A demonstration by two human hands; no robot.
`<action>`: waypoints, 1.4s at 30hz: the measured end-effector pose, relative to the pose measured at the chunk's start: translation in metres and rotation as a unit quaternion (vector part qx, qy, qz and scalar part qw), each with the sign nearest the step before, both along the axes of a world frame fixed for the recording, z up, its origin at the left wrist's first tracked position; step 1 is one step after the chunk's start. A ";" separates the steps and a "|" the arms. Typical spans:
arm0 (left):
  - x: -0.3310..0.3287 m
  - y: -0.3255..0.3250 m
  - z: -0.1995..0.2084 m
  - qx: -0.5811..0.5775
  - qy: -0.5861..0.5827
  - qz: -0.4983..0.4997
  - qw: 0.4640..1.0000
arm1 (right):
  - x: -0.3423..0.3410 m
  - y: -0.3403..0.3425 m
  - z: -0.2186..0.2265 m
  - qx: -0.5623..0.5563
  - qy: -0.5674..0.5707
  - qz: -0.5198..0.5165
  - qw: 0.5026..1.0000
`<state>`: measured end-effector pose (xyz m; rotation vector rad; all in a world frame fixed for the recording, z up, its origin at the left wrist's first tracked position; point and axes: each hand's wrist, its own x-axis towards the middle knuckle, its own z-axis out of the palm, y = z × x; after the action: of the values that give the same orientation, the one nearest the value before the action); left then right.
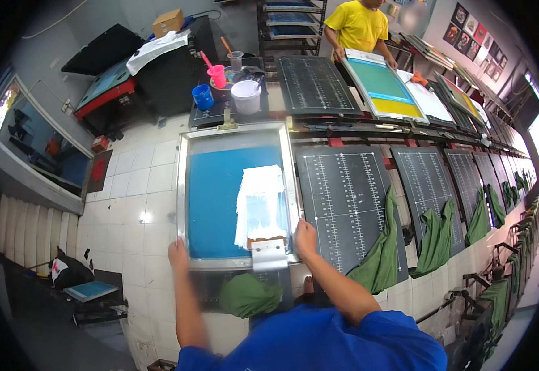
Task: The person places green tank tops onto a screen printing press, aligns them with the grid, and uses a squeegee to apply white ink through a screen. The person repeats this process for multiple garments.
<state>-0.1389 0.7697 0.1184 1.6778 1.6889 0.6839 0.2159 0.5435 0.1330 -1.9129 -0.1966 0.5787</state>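
Observation:
A metal-framed printing screen [182, 179] with blue mesh [214, 198] lies before me, above a dark platen. My left hand [178, 253] is closed on the frame's near left side. Lower on the right side, my right hand [306, 239] grips the frame too. White ink [262, 180] coats a patch of mesh right of the middle. A squeegee [269, 254] with a pale metal handle rests at the near end of that ink, left of my right hand. Green fabric [250, 295] bunches just below the frame's near edge.
Dark ruled platens [351, 210] run rightward, several with green garments [377, 253] draped over them. Beyond stand a white tub [246, 98], a blue pot [203, 97] and a pink cup [217, 76]. Across the rail, a person in yellow [359, 28] holds another screen [384, 86].

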 end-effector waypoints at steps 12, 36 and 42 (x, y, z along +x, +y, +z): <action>0.247 -0.208 0.010 -0.162 -0.181 -0.153 0.958 | 0.264 -0.233 0.009 0.010 -0.108 -0.055 0.993; 0.307 -0.254 0.008 -0.117 -0.110 -0.136 0.978 | 0.327 -0.258 -0.003 -0.095 -0.116 0.007 0.989; 0.183 -0.282 0.070 0.067 -0.047 -0.166 0.983 | 0.352 -0.301 -0.027 0.052 -0.182 -0.088 0.978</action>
<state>0.0444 0.4877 0.1884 1.9310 1.2793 0.7124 0.5678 0.2425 0.1060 -1.8983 -0.2821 0.0925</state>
